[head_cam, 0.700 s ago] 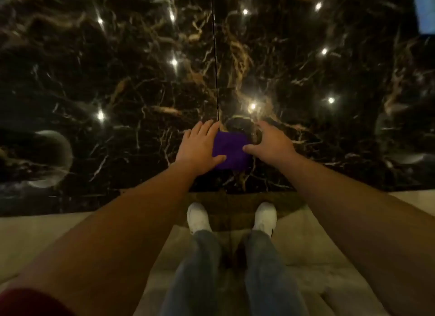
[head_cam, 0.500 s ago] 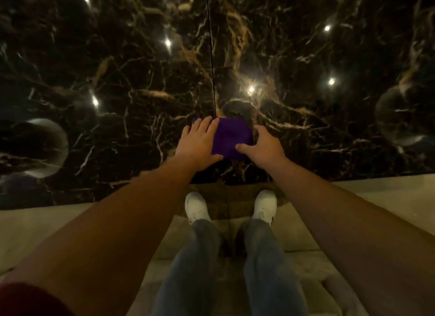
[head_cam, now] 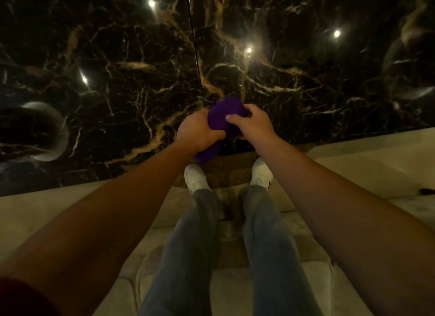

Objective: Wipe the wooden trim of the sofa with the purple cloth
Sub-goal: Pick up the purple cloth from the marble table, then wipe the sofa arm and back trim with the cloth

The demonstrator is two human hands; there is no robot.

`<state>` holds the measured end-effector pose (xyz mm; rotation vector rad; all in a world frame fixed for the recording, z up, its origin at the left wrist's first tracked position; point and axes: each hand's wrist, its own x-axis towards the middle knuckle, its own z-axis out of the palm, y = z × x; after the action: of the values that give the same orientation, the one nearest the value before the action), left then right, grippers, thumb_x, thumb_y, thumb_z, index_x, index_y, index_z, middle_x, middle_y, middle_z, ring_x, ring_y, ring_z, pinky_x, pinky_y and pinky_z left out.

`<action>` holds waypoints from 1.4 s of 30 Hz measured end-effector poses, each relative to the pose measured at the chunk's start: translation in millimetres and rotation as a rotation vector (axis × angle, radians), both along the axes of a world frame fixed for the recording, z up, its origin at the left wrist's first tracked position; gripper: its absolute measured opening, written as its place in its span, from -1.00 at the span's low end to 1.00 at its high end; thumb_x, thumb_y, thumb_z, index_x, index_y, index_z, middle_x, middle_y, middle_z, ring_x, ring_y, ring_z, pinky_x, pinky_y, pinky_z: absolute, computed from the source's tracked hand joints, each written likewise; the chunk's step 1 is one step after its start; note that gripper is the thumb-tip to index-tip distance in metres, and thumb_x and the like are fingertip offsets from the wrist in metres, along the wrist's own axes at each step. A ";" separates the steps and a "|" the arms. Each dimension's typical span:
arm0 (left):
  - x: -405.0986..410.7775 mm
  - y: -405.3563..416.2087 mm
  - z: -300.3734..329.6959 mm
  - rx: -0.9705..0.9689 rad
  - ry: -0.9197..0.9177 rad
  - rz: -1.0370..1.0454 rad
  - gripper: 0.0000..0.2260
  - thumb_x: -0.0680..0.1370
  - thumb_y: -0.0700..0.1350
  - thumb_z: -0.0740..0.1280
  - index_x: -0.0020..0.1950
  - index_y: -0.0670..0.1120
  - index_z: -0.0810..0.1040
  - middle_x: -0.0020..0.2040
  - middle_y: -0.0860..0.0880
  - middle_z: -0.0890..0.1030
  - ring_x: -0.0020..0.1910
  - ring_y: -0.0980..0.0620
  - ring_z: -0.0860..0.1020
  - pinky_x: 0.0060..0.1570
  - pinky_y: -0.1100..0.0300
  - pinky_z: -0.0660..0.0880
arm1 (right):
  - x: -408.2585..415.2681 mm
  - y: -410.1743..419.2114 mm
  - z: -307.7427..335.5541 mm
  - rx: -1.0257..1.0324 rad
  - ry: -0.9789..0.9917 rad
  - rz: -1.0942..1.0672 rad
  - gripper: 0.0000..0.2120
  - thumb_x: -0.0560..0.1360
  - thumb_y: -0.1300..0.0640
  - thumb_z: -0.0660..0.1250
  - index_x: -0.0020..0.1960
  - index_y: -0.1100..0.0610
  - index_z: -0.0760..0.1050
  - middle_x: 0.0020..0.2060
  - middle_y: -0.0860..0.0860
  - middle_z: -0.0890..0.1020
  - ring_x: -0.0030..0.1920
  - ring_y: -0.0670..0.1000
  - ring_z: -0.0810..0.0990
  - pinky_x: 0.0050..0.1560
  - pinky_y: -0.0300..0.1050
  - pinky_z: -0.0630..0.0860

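The purple cloth [head_cam: 223, 118] is bunched up between both hands, lifted above the dark marble surface [head_cam: 117, 68]. My left hand [head_cam: 197, 131] grips its lower left part, and a fold hangs out below the wrist. My right hand [head_cam: 251, 122] clutches the right side, thumb on top of the cloth. Neither the sofa nor its wooden trim can be made out for certain in the head view.
A brown strip [head_cam: 230, 172] runs along the marble's near edge by my white shoes [head_cam: 195, 178]. Pale beige floor [head_cam: 364, 155] spreads left and right. A round glassy shape [head_cam: 47, 132] sits at the left and another [head_cam: 404, 68] at the right.
The cloth lay flat on the marble under both spread hands. Now both hands have closed on it, crumpled it and lifted it off the surface, drawing it nearer to me.
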<state>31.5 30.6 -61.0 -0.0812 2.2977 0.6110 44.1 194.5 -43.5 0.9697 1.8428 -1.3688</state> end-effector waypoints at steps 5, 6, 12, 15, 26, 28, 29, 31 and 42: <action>5.0 24.7 81.7 0.187 -0.075 0.132 -0.45 0.40 0.10 0.55 0.30 -0.03 0.48 0.03 0.04 0.55 -0.03 0.04 0.55 -0.14 0.18 0.47 | 17.5 37.2 73.4 -0.162 0.056 -0.201 -0.48 0.44 -0.14 0.57 0.31 -0.04 0.49 0.22 0.00 0.61 0.18 0.05 0.64 0.13 0.11 0.69; 3.9 26.4 89.8 0.230 -0.090 0.166 -0.47 0.40 0.06 0.56 0.30 -0.03 0.48 0.02 0.05 0.56 -0.05 0.07 0.56 -0.16 0.21 0.47 | 19.5 38.0 78.5 -0.215 0.035 -0.240 -0.43 0.40 -0.20 0.58 0.31 -0.07 0.48 0.24 0.00 0.61 0.18 0.04 0.64 0.08 0.07 0.70; 4.0 83.7 240.1 0.421 -0.099 0.273 -0.55 0.42 -0.10 0.57 0.25 -0.02 0.50 0.01 0.06 0.63 -0.08 0.16 0.62 -0.24 0.37 0.54 | 34.3 85.7 196.4 -0.543 0.009 -0.297 -0.15 0.25 -0.36 0.56 0.46 -0.10 0.45 0.33 0.00 0.63 0.31 0.12 0.62 0.19 0.20 0.65; 14.9 106.4 309.8 0.496 -0.108 0.237 -0.54 0.44 -0.06 0.57 0.29 -0.02 0.53 0.07 0.00 0.68 -0.01 0.05 0.68 -0.06 0.17 0.65 | 42.4 109.5 253.1 -0.739 0.083 -0.326 -0.17 0.24 -0.34 0.61 0.40 -0.02 0.52 0.31 0.03 0.67 0.31 0.09 0.65 0.25 0.21 0.61; 20.9 184.4 486.4 0.662 -0.017 0.003 -0.60 0.51 0.10 0.49 0.27 -0.04 0.55 0.10 -0.04 0.71 0.04 0.04 0.71 0.08 0.07 0.65 | 60.2 152.0 419.1 -0.722 0.516 -0.725 -0.38 0.31 -0.05 0.63 0.30 0.18 0.62 0.15 0.16 0.74 0.18 0.15 0.72 0.17 0.11 0.67; 22.0 192.0 504.4 0.737 -0.048 0.019 -0.56 0.51 0.07 0.50 0.32 -0.02 0.51 0.17 -0.04 0.69 0.10 0.02 0.70 0.13 0.02 0.65 | 62.1 158.4 442.1 -0.666 0.592 -0.781 -0.36 0.30 -0.09 0.63 0.30 0.15 0.63 0.13 0.16 0.74 0.15 0.16 0.73 0.15 0.13 0.68; 24.7 194.9 512.3 0.790 -0.082 0.031 -0.55 0.51 0.05 0.51 0.34 0.00 0.49 0.19 -0.03 0.67 0.11 0.04 0.70 0.12 0.03 0.66 | 66.1 162.8 451.4 -0.634 0.622 -0.812 -0.34 0.29 -0.12 0.64 0.30 0.14 0.62 0.13 0.16 0.75 0.15 0.17 0.73 0.16 0.16 0.67; 28.6 196.2 522.5 0.841 -0.131 0.017 -0.54 0.49 0.06 0.52 0.33 0.06 0.47 0.19 0.03 0.67 0.09 0.09 0.70 0.04 0.10 0.67 | 77.1 169.1 470.2 -0.589 0.680 -0.885 -0.29 0.28 -0.16 0.64 0.33 0.15 0.61 0.14 0.16 0.74 0.16 0.18 0.73 0.22 0.22 0.64; 59.0 238.4 571.6 0.961 -0.175 -0.314 -0.87 0.62 -0.08 0.37 0.15 0.02 0.60 -0.03 0.08 0.75 -0.05 0.12 0.72 -0.13 0.24 0.66 | 167.3 188.0 520.9 -0.454 0.969 -1.042 0.05 0.16 -0.29 0.69 0.51 0.13 0.42 0.32 0.15 0.65 0.32 0.16 0.63 0.36 0.20 0.55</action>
<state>90.5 269.0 510.6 0.6386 1.5952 1.3876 211.4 382.4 477.4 1.1531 1.3990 -3.1529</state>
